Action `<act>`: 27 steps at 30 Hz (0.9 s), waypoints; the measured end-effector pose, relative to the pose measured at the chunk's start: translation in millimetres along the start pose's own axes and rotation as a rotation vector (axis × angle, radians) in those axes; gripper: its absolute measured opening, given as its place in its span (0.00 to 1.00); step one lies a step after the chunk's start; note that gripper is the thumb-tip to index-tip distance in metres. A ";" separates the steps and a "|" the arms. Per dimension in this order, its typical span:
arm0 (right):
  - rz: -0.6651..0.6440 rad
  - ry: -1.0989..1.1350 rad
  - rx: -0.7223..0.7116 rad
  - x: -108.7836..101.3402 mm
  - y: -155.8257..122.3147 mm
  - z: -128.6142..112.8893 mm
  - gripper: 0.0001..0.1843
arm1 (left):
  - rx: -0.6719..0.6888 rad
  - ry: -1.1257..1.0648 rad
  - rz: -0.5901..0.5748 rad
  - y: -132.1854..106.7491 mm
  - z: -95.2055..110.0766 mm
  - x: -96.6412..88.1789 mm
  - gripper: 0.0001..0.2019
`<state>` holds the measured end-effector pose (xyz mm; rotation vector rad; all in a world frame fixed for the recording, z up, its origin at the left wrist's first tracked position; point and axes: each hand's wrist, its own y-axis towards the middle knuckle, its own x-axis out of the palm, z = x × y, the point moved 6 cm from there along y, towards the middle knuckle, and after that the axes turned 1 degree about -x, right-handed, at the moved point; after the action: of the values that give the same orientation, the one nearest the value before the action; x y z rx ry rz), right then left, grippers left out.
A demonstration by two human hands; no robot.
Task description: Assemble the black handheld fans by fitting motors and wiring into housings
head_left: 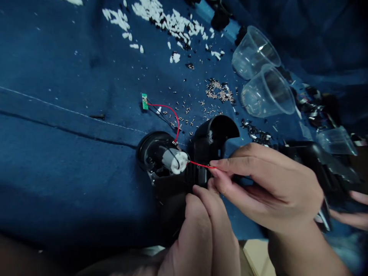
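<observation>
- board (144, 101): beyond both hands, to their left
- housing (169, 193): at the left hand's fingertips
- motor (178, 163): in the housing, left of the right hand's fingertips
- red wire (198, 164): from motor to right hand
- left hand (205, 230): curled; cannot tell if gripping
- right hand (270, 184): pinching the red wire

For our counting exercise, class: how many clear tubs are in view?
3: one tub at upper right, a second tub just below it in the picture, and a third tub near the right edge. Others may be hidden there.
</observation>
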<state>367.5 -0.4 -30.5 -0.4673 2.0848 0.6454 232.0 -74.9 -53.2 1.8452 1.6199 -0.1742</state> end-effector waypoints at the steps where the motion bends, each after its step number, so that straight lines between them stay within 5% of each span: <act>1: -0.002 -0.010 0.000 -0.1 -0.1 -0.3 0.14 | 0.119 0.153 -0.002 0.3 6.0 2.1 0.21; 6: -0.018 -0.062 -0.024 -1.6 0.9 -2.8 0.13 | 0.955 1.056 0.128 -22.1 44.8 18.3 0.29; 10: -0.020 -0.078 -0.043 -3.0 1.8 -4.8 0.11 | 1.140 1.573 0.187 -23.9 47.1 24.4 0.23; 15: -0.028 -0.097 -0.036 -2.3 2.7 -4.5 0.15 | 1.460 1.934 0.327 -24.9 36.1 28.5 0.26; 19: -0.029 -0.104 -0.037 -2.5 1.7 -5.2 0.17 | 1.310 2.247 0.524 -22.8 34.1 28.5 0.20; 22: -0.031 -0.098 0.005 -2.4 -0.7 -3.8 0.19 | 1.291 2.213 0.414 -30.4 41.6 31.8 0.21; 24: -0.033 -0.091 0.033 -1.9 -1.9 -2.9 0.19 | 1.181 1.897 0.220 -33.2 49.7 30.1 0.24; 27: -0.037 -0.072 0.059 -1.5 -1.7 -2.2 0.18 | 0.633 0.953 0.012 -19.9 48.1 11.1 0.23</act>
<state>367.8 -3.0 -28.7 -0.4417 2.0168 0.5694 231.5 -92.1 -103.6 2.6549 2.3637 0.2863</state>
